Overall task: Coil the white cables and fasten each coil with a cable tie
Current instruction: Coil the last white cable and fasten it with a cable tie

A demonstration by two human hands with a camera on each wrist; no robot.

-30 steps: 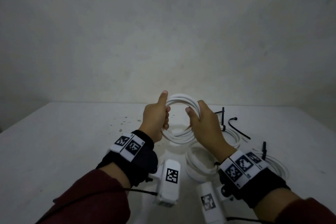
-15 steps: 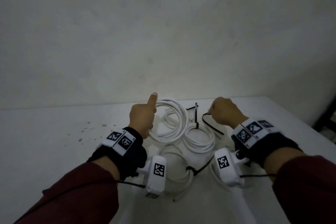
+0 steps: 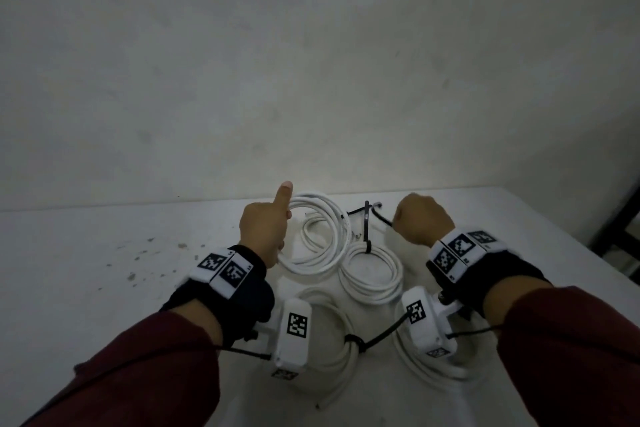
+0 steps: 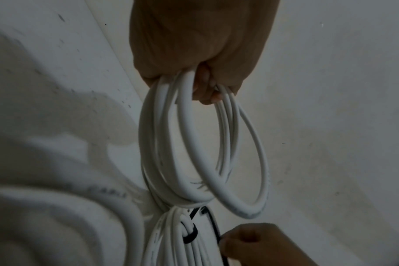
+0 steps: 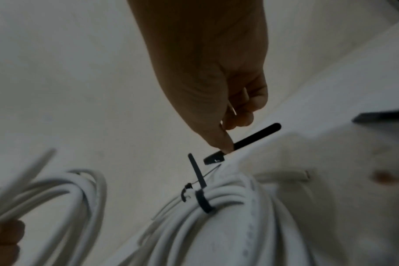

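My left hand (image 3: 268,229) grips a loose white cable coil (image 3: 313,236) at its left side, thumb pointing up; the left wrist view shows the fingers (image 4: 205,90) curled round several loops (image 4: 203,144) hanging from them. My right hand (image 3: 420,218) pinches a black cable tie (image 3: 382,217) at the table's back; in the right wrist view thumb and finger (image 5: 223,144) hold that tie (image 5: 255,135) near its head. Between the hands lies a second coil (image 3: 372,276) bound with a black tie (image 3: 367,248), its tail standing upright.
Two more white coils lie near me on the white table (image 3: 104,288): one (image 3: 341,333) bound with a black tie (image 3: 355,343), the other (image 3: 426,369) under my right wrist camera. A grey wall stands behind. The table's right edge (image 3: 571,239) drops off beside a dark frame.
My right hand let go of the held coil and moved right to the black tie, now pinching it. The left hand keeps the coil, lowered slightly.
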